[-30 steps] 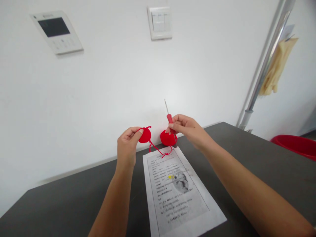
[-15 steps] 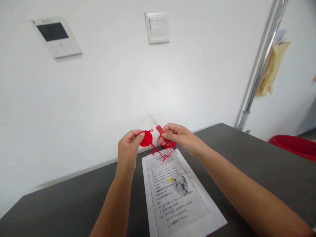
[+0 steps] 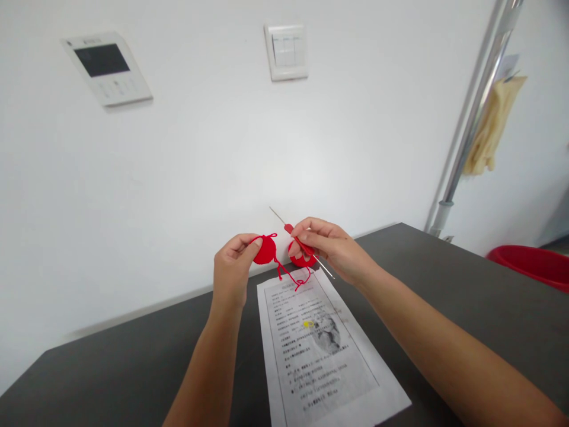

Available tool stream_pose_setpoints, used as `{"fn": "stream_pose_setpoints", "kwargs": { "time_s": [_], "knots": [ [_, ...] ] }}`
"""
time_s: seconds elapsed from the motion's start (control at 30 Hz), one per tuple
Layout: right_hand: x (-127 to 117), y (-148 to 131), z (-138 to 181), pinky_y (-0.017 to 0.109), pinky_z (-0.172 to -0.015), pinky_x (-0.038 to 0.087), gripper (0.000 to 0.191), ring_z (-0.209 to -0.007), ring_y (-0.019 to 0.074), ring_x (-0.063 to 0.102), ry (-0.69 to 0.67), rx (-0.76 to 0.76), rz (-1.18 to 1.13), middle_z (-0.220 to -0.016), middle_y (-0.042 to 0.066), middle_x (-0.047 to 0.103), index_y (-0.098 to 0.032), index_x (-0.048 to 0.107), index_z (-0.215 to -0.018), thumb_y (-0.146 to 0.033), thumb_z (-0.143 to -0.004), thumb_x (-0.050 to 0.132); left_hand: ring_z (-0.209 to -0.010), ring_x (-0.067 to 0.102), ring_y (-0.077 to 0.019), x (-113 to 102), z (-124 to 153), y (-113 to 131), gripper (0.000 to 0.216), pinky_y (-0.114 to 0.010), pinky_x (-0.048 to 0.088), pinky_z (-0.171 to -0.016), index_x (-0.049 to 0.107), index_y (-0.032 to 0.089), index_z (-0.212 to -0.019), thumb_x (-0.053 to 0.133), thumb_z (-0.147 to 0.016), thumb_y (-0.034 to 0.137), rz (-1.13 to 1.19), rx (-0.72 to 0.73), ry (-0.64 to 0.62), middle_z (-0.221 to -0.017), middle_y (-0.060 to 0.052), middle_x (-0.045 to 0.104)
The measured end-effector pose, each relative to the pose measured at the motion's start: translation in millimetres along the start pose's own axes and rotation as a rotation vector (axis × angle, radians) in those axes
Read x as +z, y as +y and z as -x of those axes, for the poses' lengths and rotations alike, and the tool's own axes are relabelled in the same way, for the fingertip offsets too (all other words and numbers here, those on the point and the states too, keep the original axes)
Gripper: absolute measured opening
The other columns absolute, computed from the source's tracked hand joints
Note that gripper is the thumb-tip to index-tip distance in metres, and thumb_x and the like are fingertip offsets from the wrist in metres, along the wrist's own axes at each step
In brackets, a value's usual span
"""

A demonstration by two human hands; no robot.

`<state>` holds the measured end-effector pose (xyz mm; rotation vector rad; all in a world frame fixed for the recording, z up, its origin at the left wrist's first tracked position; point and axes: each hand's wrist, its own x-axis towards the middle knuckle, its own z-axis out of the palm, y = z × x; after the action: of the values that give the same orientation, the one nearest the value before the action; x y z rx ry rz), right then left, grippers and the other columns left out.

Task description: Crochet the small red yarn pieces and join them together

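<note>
Pinched between the thumb and fingers of my left hand point(image 3: 234, 261) is a small round red crochet piece point(image 3: 265, 249), with a loop of yarn standing up at its top edge. My right hand point(image 3: 326, 243) is closed around the red grip of a crochet hook point(image 3: 290, 229); thin metal shafts stick out at both ends, one pointing up and left. The hook is apart from the piece. Behind my right fingers sits a ball of red yarn point(image 3: 299, 261), partly hidden. A loose red strand point(image 3: 293, 281) hangs between the piece and the ball, over the paper's top edge.
A printed sheet point(image 3: 320, 379) lies on the dark table point(image 3: 133, 362), with a small yellow stitch marker point(image 3: 308, 324) on it. The white wall point(image 3: 200, 148) rises right behind. A metal pole point(image 3: 471, 130) and a red chair or tub point(image 3: 533, 264) are at the right.
The crochet hook has turned in my right hand and shifted slightly right, showing more shaft at its lower end. My left hand keeps its hold on the crochet piece. The view shifted slightly.
</note>
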<state>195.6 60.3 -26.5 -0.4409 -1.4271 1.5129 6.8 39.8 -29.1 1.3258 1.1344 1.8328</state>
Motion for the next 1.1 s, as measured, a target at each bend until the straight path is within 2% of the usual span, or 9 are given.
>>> {"fn": "stream_pose_setpoints", "kwargs": {
  "time_s": [0.07,0.13,0.17,0.27,0.33,0.5,0.63,0.8,1.1],
  "knots": [
    [0.2,-0.5,-0.4,0.029,-0.073,0.048,0.035,-0.070,0.0140,0.067,0.017,-0.022,-0.033,-0.077,0.000,0.076,-0.024,0.061,-0.116,-0.027,-0.082,0.071,-0.061,0.060,-0.0137,0.1,0.2,-0.2,0.013,-0.026,0.047,-0.063,0.073,0.017,-0.071,0.078,-0.066,0.029,0.002,-0.002,-0.004,-0.065,0.000,0.070],
    [0.7,-1.8,-0.8,0.030,-0.077,0.049,0.050,-0.076,0.0149,0.069,0.040,-0.046,-0.102,-0.083,0.001,0.078,-0.024,0.058,-0.124,-0.025,-0.077,0.077,-0.062,0.061,-0.0136,0.4,0.5,0.0,0.013,-0.026,0.047,-0.064,0.073,0.017,-0.071,0.077,-0.067,0.029,0.005,-0.004,-0.011,-0.065,0.001,0.071],
    [1.0,-2.6,-1.0,0.031,-0.080,0.049,0.048,-0.078,0.0151,0.070,0.055,-0.053,-0.140,-0.086,0.002,0.078,-0.023,0.062,-0.119,-0.024,-0.074,0.079,-0.062,0.060,-0.0136,0.5,0.7,0.2,0.013,-0.026,0.047,-0.064,0.073,0.017,-0.071,0.077,-0.067,0.029,0.006,-0.005,-0.014,-0.065,0.001,0.070],
    [2.5,-5.2,-1.0,0.030,-0.081,0.049,0.025,-0.081,0.0145,0.069,0.116,-0.076,-0.207,-0.090,0.004,0.078,-0.019,0.071,-0.092,-0.028,-0.071,0.082,-0.061,0.060,-0.0135,0.9,1.8,1.0,0.013,-0.026,0.047,-0.064,0.073,0.018,-0.072,0.077,-0.067,0.029,0.007,-0.007,-0.021,-0.065,0.001,0.070],
    [3.9,-6.5,-0.8,0.029,-0.079,0.048,0.019,-0.082,0.0139,0.067,0.167,-0.115,-0.214,-0.091,0.004,0.078,-0.020,0.072,-0.085,-0.031,-0.073,0.081,-0.062,0.060,-0.0135,0.7,2.6,1.3,0.013,-0.026,0.046,-0.064,0.073,0.017,-0.073,0.077,-0.068,0.028,0.005,-0.009,-0.022,-0.065,0.000,0.071],
    [7.6,-7.4,-0.1,0.023,-0.063,0.041,0.013,-0.069,0.0094,0.055,0.304,-0.249,-0.180,-0.077,-0.002,0.069,-0.022,0.074,-0.081,-0.030,-0.072,0.080,-0.062,0.060,-0.0135,0.5,2.9,0.3,0.013,-0.026,0.047,-0.064,0.073,0.017,-0.073,0.078,-0.068,0.028,0.010,-0.021,-0.023,-0.065,0.000,0.071],
    [10.3,-8.1,0.5,0.023,-0.052,0.033,0.020,-0.055,0.0074,0.041,0.378,-0.309,-0.212,-0.061,-0.006,0.055,-0.021,0.067,-0.077,-0.032,-0.070,0.082,-0.062,0.060,-0.0134,1.4,2.8,-0.5,0.013,-0.026,0.046,-0.063,0.073,0.017,-0.073,0.078,-0.068,0.028,0.024,-0.024,-0.030,-0.066,0.000,0.071],
    [13.2,-6.7,1.7,0.024,-0.051,0.033,0.026,-0.051,0.0089,0.043,0.373,-0.286,-0.154,-0.053,-0.006,0.053,-0.021,0.058,-0.077,-0.036,-0.073,0.079,-0.061,0.059,-0.0126,3.8,3.8,0.6,0.012,-0.025,0.046,-0.062,0.073,0.017,-0.071,0.077,-0.069,0.029,0.046,-0.033,-0.037,-0.064,0.001,0.069],
    [12.6,-0.9,2.4,0.022,-0.048,0.030,0.023,-0.049,0.0076,0.042,0.393,-0.272,-0.091,-0.053,-0.006,0.054,-0.020,0.057,-0.078,-0.034,-0.077,0.076,-0.061,0.059,-0.0120,5.2,4.6,3.4,0.011,-0.024,0.047,-0.062,0.072,0.018,-0.070,0.077,-0.068,0.027,0.105,-0.023,0.000,-0.064,0.001,0.069]
  ]
}}
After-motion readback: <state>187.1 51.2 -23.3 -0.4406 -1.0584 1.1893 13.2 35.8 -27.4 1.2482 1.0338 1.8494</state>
